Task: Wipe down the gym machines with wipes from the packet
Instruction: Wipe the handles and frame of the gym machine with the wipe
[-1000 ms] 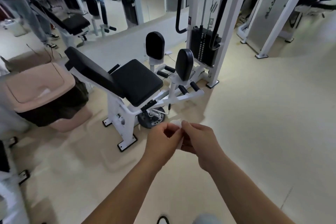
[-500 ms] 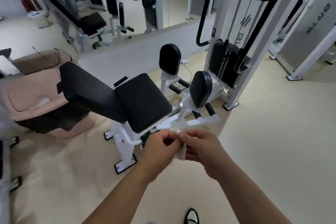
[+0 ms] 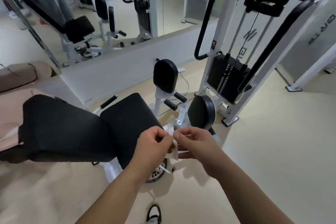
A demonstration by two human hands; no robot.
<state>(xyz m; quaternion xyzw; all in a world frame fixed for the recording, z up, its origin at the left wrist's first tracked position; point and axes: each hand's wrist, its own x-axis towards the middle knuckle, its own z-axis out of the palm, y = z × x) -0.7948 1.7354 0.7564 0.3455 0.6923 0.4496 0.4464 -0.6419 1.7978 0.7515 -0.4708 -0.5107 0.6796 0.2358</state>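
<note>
Hands meet over the black seat pad (image 3: pixel 127 120) of a white-framed gym machine: left hand (image 3: pixel 154 147) and right hand (image 3: pixel 198 145) both pinch a white wipe (image 3: pixel 172 149) between them. Two knee pads (image 3: pixel 165 75) stand beyond (weight stack (image 3: pixel 227 76) behind), on cream floor (image 3: pixel 272 151), beneath a wall mirror (image 3: pixel 172 2).

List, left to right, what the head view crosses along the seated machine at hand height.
Black padded backrest → black square seat cushion → left hand → crumpled white wipe → right hand → bare cream floor.
</note>
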